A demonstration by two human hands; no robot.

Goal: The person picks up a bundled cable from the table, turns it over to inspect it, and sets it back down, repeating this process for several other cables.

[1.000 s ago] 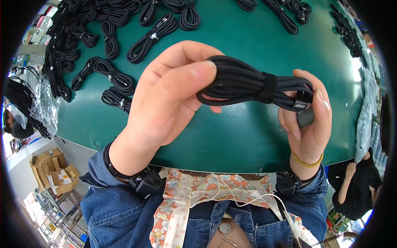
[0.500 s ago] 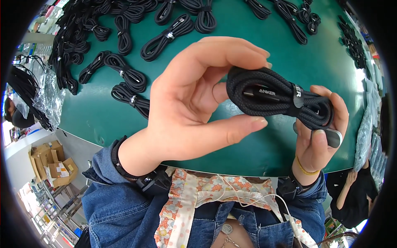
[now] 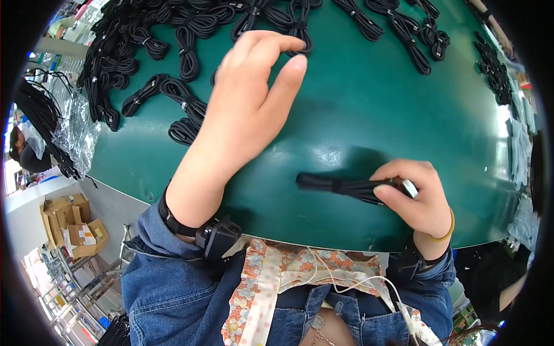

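My right hand [image 3: 418, 193] pinches one end of a tied bundle of black cable [image 3: 346, 187] low over the green table. The bundle lies level, its free end pointing left and slightly blurred. A small grey-white object [image 3: 410, 188] shows between the fingers of that hand, its kind unclear. Over the table's left half, my left hand [image 3: 254, 95] is empty, thumb and fingers apart. Its fingertips are nearest to a coiled black cable [image 3: 299, 29] at the far side; whether they touch it I cannot tell.
A heap of coiled black cables [image 3: 115, 55] covers the far left of the green table [image 3: 340, 230]. More bundles [image 3: 410, 46] lie at the far right. Clear plastic bags [image 3: 78, 130] and loose cables hang off the left side. Cardboard boxes [image 3: 83, 239] stand beyond, lower left.
My left hand has let go of the cable bundle's side and moved up toward the far cables. My right hand has lowered the bundle toward the table and turned it edge-on.
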